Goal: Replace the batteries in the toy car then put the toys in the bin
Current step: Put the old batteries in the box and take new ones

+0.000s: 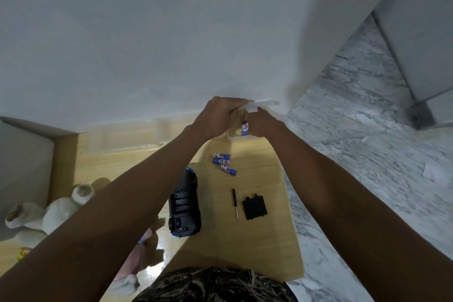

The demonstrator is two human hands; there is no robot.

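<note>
Head view, looking down along both outstretched forearms. Light wooden table against a white wall; grey marbled floor to the right.

Left hand and right hand meet at the far edge of the table, above a small clear plastic container that is hard to make out. Left fingers are curled, pinching one end of a clear flat plastic lid. Right fingers are curled round a blue-and-white battery, which shows just beside the knuckles. Whether the right hand also touches the lid cannot be told.

Three more blue-and-white batteries lie loose on the table, close together, nearer than the hands and between the forearms.

The black toy car with blue trim lies upside down near the table's middle, its battery compartment open and uncovered. The left forearm passes just over its left side.

To the right of the car, apart from it: a thin black-handled screwdriver, then the black square battery cover just beside it, both flat on the table.

A large clear plastic bin stands at the back left against the wall. A white plush toy lies at the left, partly hidden by the left arm. A pinkish soft toy lies under that arm, mostly hidden.

Patterned dark clothing at the bottom edge.
</note>
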